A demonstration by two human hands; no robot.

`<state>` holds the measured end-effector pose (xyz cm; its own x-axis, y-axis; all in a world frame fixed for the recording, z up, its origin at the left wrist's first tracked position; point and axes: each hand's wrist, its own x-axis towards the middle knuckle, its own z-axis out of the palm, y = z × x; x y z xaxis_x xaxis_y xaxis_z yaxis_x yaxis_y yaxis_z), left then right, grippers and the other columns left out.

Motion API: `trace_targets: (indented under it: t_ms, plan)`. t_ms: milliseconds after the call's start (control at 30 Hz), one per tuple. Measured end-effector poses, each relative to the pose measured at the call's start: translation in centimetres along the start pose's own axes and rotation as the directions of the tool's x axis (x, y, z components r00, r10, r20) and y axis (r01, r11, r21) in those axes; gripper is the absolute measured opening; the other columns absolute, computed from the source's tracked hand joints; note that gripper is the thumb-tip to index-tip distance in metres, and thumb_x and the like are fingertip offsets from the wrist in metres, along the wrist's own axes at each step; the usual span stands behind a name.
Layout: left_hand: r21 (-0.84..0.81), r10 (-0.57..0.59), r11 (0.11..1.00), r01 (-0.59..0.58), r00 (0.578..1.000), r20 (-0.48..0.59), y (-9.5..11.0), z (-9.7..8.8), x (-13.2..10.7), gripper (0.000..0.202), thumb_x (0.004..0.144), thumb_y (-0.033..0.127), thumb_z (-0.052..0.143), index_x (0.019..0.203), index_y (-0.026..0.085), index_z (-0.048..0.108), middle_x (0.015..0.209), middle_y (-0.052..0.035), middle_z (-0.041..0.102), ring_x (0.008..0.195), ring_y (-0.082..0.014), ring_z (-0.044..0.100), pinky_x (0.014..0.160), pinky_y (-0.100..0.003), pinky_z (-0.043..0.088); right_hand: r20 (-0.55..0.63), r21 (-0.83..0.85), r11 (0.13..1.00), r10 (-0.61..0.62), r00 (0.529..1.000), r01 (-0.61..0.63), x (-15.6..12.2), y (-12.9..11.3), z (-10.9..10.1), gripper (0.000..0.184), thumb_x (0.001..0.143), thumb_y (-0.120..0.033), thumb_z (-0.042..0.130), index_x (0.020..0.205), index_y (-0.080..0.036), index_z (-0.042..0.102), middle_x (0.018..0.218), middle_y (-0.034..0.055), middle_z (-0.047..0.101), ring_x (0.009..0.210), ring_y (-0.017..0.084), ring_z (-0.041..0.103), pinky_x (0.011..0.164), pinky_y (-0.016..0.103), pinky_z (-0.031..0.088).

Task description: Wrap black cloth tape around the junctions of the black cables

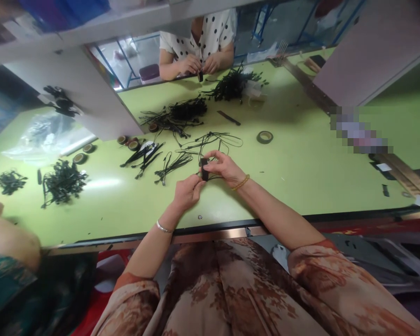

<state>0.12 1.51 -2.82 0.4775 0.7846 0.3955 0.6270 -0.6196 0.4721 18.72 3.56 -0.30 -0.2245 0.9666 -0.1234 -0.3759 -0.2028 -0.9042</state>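
Observation:
Between my two hands is a small black rectangular piece (204, 169), held upright just above the green tabletop. My left hand (188, 191) is closed, pinching its lower end between thumb and finger. With thumb and curved forefinger, my right hand (227, 169) grips the same piece from the right side. Thin black cables (215, 138) lie loosely looped right behind my hands. To the left rests a bundle of black cables (175, 163) with small connectors at the ends. Whether a cable joins the black piece cannot be made out.
Across the table (301, 172), a co-worker in a dotted top (215, 32) handles a black piece. Cable heaps (65, 182) lie left and at the back (233, 84). A tape roll (265, 136) and a dark blade-like strip (228, 117) lie beyond my hands. Another person's arm (10, 233) is at left.

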Motion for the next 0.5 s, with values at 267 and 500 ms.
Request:
trace_targets:
  t_ms: [267, 500]
  plan:
    - [0.063, -0.034, 0.998, 0.031, 0.999, 0.036, 0.2, 0.2, 0.0, 0.019, 0.093, 0.027, 0.047, 0.083, 0.021, 0.062, 0.066, -0.0020, 0.060, 0.062, -0.0151, 0.055, 0.057, -0.027, 0.030, 0.087, -0.008, 0.981, -0.194, 0.977, 0.196, -0.6, -0.8, 0.3, 0.045, 0.067, -0.031, 0.083, 0.096, -0.021, 0.050, 0.070, -0.0026, 0.071, 0.064, 0.015, 0.067, 0.066, 0.031, 0.057]
    - [-0.020, -0.237, 0.971, 0.238, 0.970, 0.057, 0.5, 0.2, 0.2, 0.018, 0.092, 0.027, 0.050, 0.077, 0.020, 0.058, 0.061, -0.0016, 0.056, 0.055, -0.0160, 0.048, 0.057, -0.028, 0.025, 0.200, -0.114, 0.950, -0.265, 0.943, 0.291, -1.2, -1.6, 0.1, 0.049, 0.069, -0.042, 0.082, 0.097, -0.023, 0.047, 0.074, -0.0016, 0.070, 0.067, 0.016, 0.067, 0.066, 0.032, 0.056]
